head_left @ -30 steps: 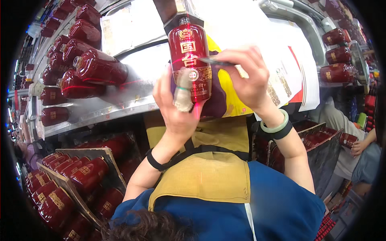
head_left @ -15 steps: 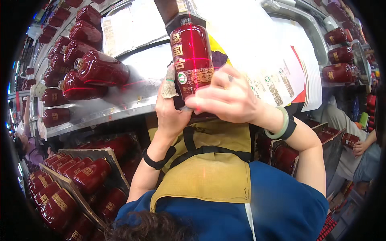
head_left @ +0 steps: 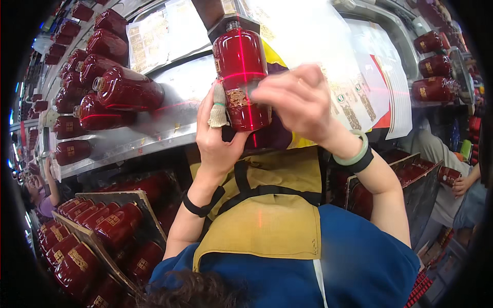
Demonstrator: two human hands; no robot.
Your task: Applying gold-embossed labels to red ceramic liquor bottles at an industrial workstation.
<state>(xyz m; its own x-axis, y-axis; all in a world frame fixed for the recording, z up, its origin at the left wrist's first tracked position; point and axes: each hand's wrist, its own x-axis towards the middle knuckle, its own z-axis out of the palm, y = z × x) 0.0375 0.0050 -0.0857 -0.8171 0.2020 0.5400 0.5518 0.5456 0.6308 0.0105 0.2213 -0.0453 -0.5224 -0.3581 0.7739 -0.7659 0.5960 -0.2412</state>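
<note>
A dark red glass bottle (head_left: 241, 59) lies neck away from me against an angled metal rest (head_left: 232, 21). Red laser lines cross on its surface, and a gold patterned decal (head_left: 239, 97) shows near its base. My left hand (head_left: 218, 146) is closed around the bottle's lower left side, with a cloth finger cover on one finger. To the right, my right hand (head_left: 303, 100) has its fingertips close to the bottle. Its fingers look bent but are smeared by motion; whether they touch the glass or hold anything is unclear.
Red bottles (head_left: 128, 90) crowd the metal bench at left. Decal sheets (head_left: 354, 97) lie at right, with more paper (head_left: 164, 36) behind. Beside me are crates of bottles, left (head_left: 115, 192) and right (head_left: 411, 172). A co-worker's hand (head_left: 459, 186) holds a bottle at far right.
The bottle has turned, so the gold characters and round green-and-white mark have mostly gone from its front. My right hand has lifted away from its base and moved up and right.
</note>
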